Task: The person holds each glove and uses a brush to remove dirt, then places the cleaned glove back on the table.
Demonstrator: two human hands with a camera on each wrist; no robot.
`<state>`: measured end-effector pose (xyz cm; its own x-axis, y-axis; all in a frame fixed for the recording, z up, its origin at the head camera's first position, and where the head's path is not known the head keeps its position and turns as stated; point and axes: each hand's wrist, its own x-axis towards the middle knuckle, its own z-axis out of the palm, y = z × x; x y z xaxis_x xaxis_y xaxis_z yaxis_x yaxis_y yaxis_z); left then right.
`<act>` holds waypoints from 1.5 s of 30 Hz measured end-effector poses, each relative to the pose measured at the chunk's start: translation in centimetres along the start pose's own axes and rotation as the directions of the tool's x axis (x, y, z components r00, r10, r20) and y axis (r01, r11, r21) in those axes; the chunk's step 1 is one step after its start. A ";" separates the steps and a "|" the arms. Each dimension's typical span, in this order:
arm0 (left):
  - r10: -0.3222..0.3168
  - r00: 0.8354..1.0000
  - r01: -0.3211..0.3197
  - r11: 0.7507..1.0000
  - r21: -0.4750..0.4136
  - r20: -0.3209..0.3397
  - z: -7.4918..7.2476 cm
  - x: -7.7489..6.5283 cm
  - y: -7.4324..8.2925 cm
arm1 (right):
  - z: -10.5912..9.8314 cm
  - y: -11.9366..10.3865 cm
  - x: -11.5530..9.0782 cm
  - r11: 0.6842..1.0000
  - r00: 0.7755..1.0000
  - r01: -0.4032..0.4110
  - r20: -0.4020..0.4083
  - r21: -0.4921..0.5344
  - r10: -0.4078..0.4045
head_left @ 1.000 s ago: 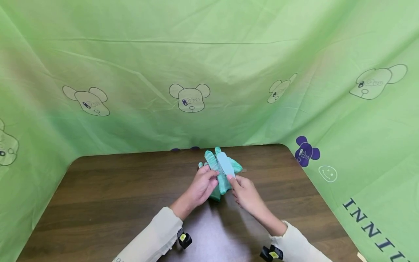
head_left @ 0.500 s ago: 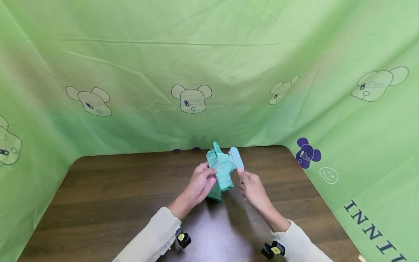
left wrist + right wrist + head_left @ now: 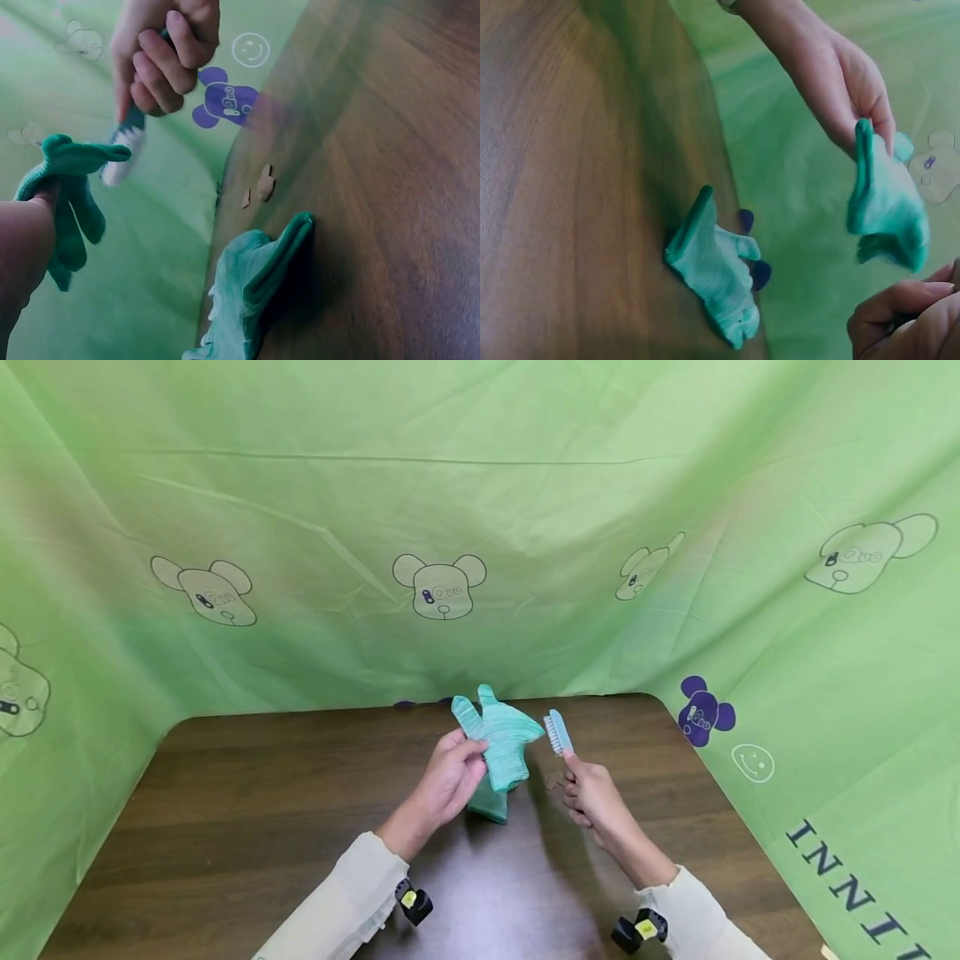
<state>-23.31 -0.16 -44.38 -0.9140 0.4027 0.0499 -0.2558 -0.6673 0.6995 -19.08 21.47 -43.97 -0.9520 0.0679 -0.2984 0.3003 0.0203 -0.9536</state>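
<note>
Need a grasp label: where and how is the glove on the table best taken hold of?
Pinch the cuff of the lying glove, coming from the near side. The cuff points that way, the fingers toward the backdrop; in the head view the held glove covers the far part, so the near end is probably easier.

Brush (image 3: pixel 559 732) right of one glove (image 3: pixel 504 735), another glove (image 3: pixel 489 803) below on the table (image 3: pixel 262 827), curtain (image 3: pixel 337 527) behind.

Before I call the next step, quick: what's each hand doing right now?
Left hand: closed, pinching a green glove.
Right hand: closed, gripping a light-blue brush by its handle end.
</note>
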 end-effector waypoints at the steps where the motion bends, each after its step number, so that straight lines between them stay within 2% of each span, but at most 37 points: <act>1: -0.002 1.000 0.002 1.000 0.010 0.002 0.0 0.0 0.0 | 0.0 -0.1 -0.1 1.000 1.000 0.016 -0.008 0.000 -0.016; 3: -0.018 1.000 0.018 0.999 0.040 -0.004 0.1 0.0 0.0 | 0.3 -0.5 -0.5 0.997 0.997 0.073 -0.009 -0.018 -0.073; 6: -0.047 0.999 0.048 0.996 0.072 -0.016 0.5 0.1 -0.4 | 1.3 -1.2 -1.3 0.969 0.982 0.187 -0.002 -0.164 -0.190; 8: -0.061 0.998 0.061 0.995 0.081 -0.008 0.8 0.1 -0.7 | 2.1 -1.5 -1.7 0.922 0.966 0.252 0.017 -0.293 -0.258; 10: -0.060 0.998 0.059 0.995 0.083 0.009 1.0 0.1 -0.9 | 2.7 -1.5 -1.8 0.861 0.949 0.293 0.020 -0.416 -0.314; 12: -0.055 0.998 0.052 0.995 0.084 0.030 1.1 0.1 -0.9 | 3.0 -1.4 -1.7 0.809 0.934 0.317 0.017 -0.495 -0.356; 14: -0.043 0.999 0.041 0.996 0.081 0.032 1.1 0.1 -0.8 | 3.1 -1.4 -1.6 0.778 0.925 0.318 -0.004 -0.542 -0.381; 16: -0.031 0.999 0.028 0.996 0.085 0.038 1.1 0.2 -0.6 | 3.1 -1.4 -1.6 0.762 0.918 0.310 -0.029 -0.569 -0.395; 20: -0.024 0.999 0.020 0.996 0.087 0.047 1.1 0.4 -0.4 | 2.9 -1.4 -1.5 0.774 0.924 0.285 -0.053 -0.565 -0.379; 28: -0.034 0.999 0.032 0.996 0.086 0.022 0.7 0.3 -0.8 | 2.3 -1.1 -1.1 0.851 0.951 0.236 -0.067 -0.468 -0.301; 32: -0.031 0.999 0.029 0.995 0.100 0.017 0.5 0.1 -1.0 | 1.8 -0.7 -0.8 0.865 0.960 0.215 -0.066 -0.454 -0.273; 35: -0.028 1.000 0.027 0.997 0.075 0.011 0.4 0.0 -1.0 | 1.4 -0.4 -0.6 0.862 0.963 0.198 -0.073 -0.467 -0.261; 37: -0.025 1.000 0.025 0.998 0.060 0.008 0.3 0.0 -1.0 | 1.2 -0.3 -0.4 0.872 0.967 0.188 -0.070 -0.453 -0.245; 39: -0.022 1.000 0.022 0.999 0.049 0.001 0.3 0.0 -0.9 | 1.0 -0.3 -0.3 0.901 0.977 0.164 -0.062 -0.402 -0.205; 43: -0.008 1.000 0.009 0.999 0.049 -0.019 0.2 0.0 -0.8 | 1.0 -0.7 -0.4 0.966 0.989 0.125 -0.045 -0.224 -0.139; 45: -0.005 1.000 0.006 0.998 0.068 -0.028 0.3 0.0 -0.8 | 1.2 -1.1 -0.7 0.964 0.985 0.149 -0.054 -0.219 -0.164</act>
<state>-22.98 0.55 -44.77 -0.9213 0.3879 0.0266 -0.2398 -0.6207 0.7465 -18.76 20.19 -42.79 -0.9839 0.1174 -0.1351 0.1608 0.2485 -0.9552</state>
